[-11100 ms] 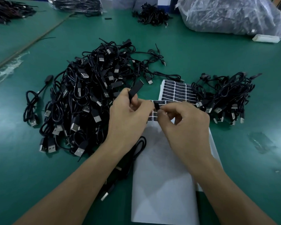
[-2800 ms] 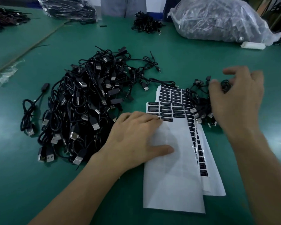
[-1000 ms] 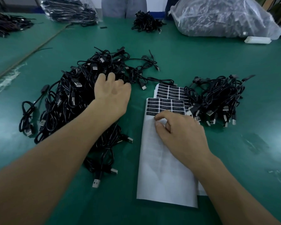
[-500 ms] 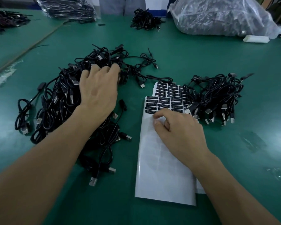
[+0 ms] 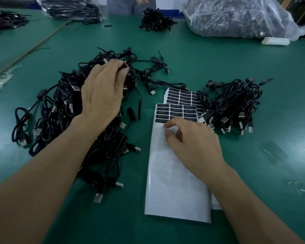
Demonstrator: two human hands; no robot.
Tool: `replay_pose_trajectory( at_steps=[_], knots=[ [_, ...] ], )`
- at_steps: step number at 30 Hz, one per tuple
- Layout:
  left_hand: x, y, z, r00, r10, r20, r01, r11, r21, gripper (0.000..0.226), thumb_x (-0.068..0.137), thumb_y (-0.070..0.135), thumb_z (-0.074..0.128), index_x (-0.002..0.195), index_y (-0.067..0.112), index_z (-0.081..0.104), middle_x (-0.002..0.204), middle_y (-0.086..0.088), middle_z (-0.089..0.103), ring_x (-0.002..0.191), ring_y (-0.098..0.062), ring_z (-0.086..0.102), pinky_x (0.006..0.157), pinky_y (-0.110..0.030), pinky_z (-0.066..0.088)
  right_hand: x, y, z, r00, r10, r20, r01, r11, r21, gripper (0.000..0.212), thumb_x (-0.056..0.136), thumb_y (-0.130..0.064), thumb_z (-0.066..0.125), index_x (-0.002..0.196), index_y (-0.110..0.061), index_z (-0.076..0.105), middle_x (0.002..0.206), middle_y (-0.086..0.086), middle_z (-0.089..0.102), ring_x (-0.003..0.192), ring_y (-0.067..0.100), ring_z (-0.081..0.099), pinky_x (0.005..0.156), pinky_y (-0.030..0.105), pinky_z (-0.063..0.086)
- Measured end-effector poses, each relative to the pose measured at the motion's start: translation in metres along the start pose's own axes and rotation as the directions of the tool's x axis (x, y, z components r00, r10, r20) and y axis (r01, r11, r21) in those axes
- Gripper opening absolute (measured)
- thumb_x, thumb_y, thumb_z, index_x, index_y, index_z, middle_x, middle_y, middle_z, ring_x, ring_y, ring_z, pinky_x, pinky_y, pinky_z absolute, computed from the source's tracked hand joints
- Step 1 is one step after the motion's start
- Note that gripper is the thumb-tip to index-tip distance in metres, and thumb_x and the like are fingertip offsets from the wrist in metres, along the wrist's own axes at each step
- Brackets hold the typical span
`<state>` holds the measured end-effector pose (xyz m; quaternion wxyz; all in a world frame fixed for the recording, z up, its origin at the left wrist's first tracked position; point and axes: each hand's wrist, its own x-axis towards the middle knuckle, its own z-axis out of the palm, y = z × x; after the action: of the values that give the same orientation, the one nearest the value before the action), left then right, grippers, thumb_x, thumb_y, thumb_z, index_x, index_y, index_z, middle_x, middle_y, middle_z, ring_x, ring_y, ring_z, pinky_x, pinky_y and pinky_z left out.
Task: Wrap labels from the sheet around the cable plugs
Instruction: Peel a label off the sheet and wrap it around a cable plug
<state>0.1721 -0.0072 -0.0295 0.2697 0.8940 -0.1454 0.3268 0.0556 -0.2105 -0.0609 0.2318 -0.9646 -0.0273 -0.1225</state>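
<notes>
A large tangled pile of black USB cables (image 5: 60, 111) is heaped on the green counter (image 5: 209, 64), just left of the white label sheet (image 5: 173, 182). The left hand (image 5: 100, 95) is stretched palm down over that pile, with the forearm extended across it. A small black plug (image 5: 125, 66) is pinched in its grip between thumb and curled fingers, left of and beyond the sheet. The sheet's far end is covered by rows of black rectangular labels (image 5: 176, 111). The right hand (image 5: 195, 143) is rested on the sheet, fingers curled, with index fingertip and thumb drawn close together at the nearest label row. Whether a label is caught in that grip cannot be told. A smaller heap of black cables (image 5: 232, 106) is piled just right of the sheet, overlapping its far corner.
</notes>
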Motion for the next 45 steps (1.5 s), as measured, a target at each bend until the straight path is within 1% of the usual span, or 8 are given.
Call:
replay_pose_trajectory(
  at_steps=[5, 9, 15, 21, 27, 37, 41, 45],
  knots=[
    [-0.002, 0.012, -0.013, 0.943, 0.123, -0.308, -0.186, 0.965, -0.184, 0.03, 0.108, 0.021, 0.045, 0.097, -0.002, 0.06, 0.077, -0.013, 0.057, 0.069, -0.029, 0.049, 0.067, -0.034, 0.034, 0.0, 0.001, 0.0, 1.0, -0.006, -0.002, 0.006, 1.0, -0.009, 0.019, 0.096, -0.041, 0.052, 0.112, -0.038, 0.063, 0.067, -0.014, 0.058, 0.073, 0.017, 0.059, 0.063, 0.03, 0.039],
    [0.008, 0.036, -0.026, 0.742, 0.443, -0.503, -0.567, 0.815, -0.119, 0.015, 0.107, 0.016, 0.041, 0.099, 0.008, 0.052, 0.072, -0.02, 0.06, 0.067, -0.027, 0.049, 0.066, -0.03, 0.037, 0.0, 0.001, 0.003, 0.999, 0.019, -0.031, -0.019, 1.0, -0.005, 0.018, 0.094, -0.038, 0.054, 0.108, -0.037, 0.066, 0.053, -0.016, 0.041, 0.066, 0.012, 0.049, 0.061, 0.028, 0.035],
    [-0.007, 0.076, -0.029, 0.595, 0.751, -0.288, -0.796, 0.599, -0.082, 0.011, 0.106, 0.01, 0.051, 0.111, 0.007, 0.06, 0.073, -0.016, 0.063, 0.064, -0.029, 0.055, 0.057, -0.04, 0.042, 0.001, -0.001, 0.001, 0.999, 0.033, -0.025, -0.033, 0.999, 0.006, 0.02, 0.094, -0.038, 0.054, 0.112, -0.035, 0.062, 0.053, -0.01, 0.038, 0.062, 0.012, 0.042, 0.053, 0.027, 0.026],
    [-0.047, 0.062, -0.016, 0.757, 0.58, 0.3, -0.539, 0.815, -0.214, 0.036, 0.097, 0.023, 0.058, 0.124, 0.003, 0.067, 0.099, -0.009, 0.073, 0.084, -0.028, 0.064, 0.072, -0.037, 0.055, 0.001, -0.006, -0.005, 1.0, 0.007, -0.017, -0.007, 1.0, -0.025, 0.024, 0.092, -0.038, 0.053, 0.114, -0.032, 0.058, 0.062, -0.011, 0.047, 0.072, 0.023, 0.059, 0.058, 0.031, 0.032],
    [-0.054, 0.042, -0.004, 0.849, 0.303, 0.433, -0.186, 0.938, -0.292, 0.043, 0.092, -0.01, 0.061, 0.132, 0.006, 0.064, 0.142, -0.007, 0.058, 0.13, -0.02, 0.055, 0.113, -0.027, 0.039, -0.001, -0.006, -0.006, 0.998, 0.051, -0.042, -0.049, 0.997, 0.053, 0.028, 0.091, -0.044, 0.062, 0.112, -0.026, 0.063, 0.089, -0.011, 0.047, 0.087, 0.017, 0.054, 0.068, 0.032, 0.039],
    [-0.059, 0.041, -0.01, 0.977, 0.063, 0.205, 0.102, 0.706, -0.701, 0.016, 0.094, 0.027, 0.069, 0.104, 0.04, 0.065, 0.096, 0.018, 0.075, 0.086, -0.001, 0.074, 0.069, -0.015, 0.058, -0.005, -0.015, -0.016, 0.994, 0.007, 0.107, -0.001, 0.999, -0.052, 0.043, 0.093, -0.056, 0.055, 0.122, -0.026, 0.068, 0.119, -0.01, 0.056, 0.104, 0.017, 0.059, 0.087, 0.039, 0.052],
    [-0.057, 0.036, -0.013, 0.974, 0.159, 0.161, -0.043, 0.829, -0.557, 0.017, 0.097, 0.039, 0.058, 0.093, 0.03, 0.072, 0.085, 0.018, 0.07, 0.074, -0.004, 0.068, 0.061, -0.014, 0.05, -0.004, -0.022, -0.02, 0.992, -0.057, 0.111, 0.055, 0.998, 0.018, 0.024, 0.09, -0.049, 0.063, 0.101, -0.031, 0.074, 0.1, -0.013, 0.068, 0.092, 0.014, 0.062, 0.08, 0.04, 0.054],
    [-0.057, 0.038, -0.011, 0.862, 0.118, 0.493, -0.045, 0.987, -0.157, 0.042, 0.097, 0.053, 0.037, 0.085, 0.022, 0.064, 0.068, 0.01, 0.058, 0.06, -0.008, 0.054, 0.054, -0.031, 0.042, -0.005, -0.019, -0.026, 0.997, 0.062, -0.035, -0.061, 0.998, 0.026, 0.018, 0.088, -0.036, 0.068, 0.104, -0.028, 0.073, 0.097, -0.009, 0.069, 0.083, 0.014, 0.062, 0.076, 0.039, 0.056]
  ],
)
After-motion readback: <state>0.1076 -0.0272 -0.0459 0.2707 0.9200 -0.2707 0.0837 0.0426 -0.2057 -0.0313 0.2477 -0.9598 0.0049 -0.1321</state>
